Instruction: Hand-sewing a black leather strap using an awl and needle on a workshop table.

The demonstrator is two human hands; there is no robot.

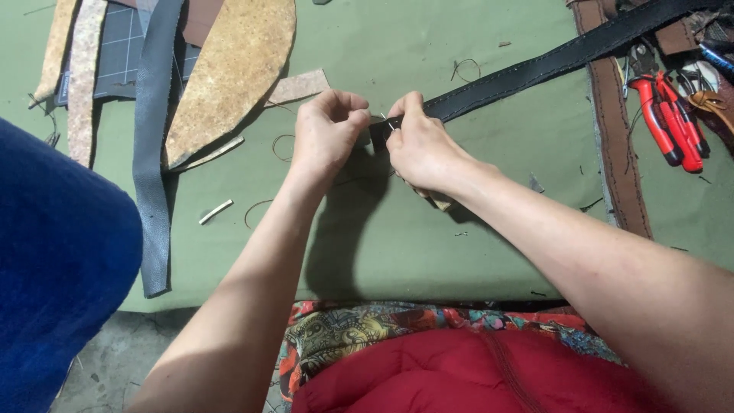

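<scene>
Two hands at the belt end | left hand (pixel 330 130) fingers pinched on the tip of the black belt (pixel 535 67) | right hand (pixel 419 141) pinching a small metal piece there | stitched belt runs up-right over the green mat (pixel 397 229) | red pliers (pixel 667 115) unused, right | end work unfinished.

Leather workshop, leather strips (pixel 153 145), red pliers (pixel 667 115), cutting mat (pixel 118 57)

No packages, labels, signs or screens show anywhere in this view; nothing boxed, wrapped or tagged lies in sight; no printed panel or display stands among what the camera takes in.
</scene>
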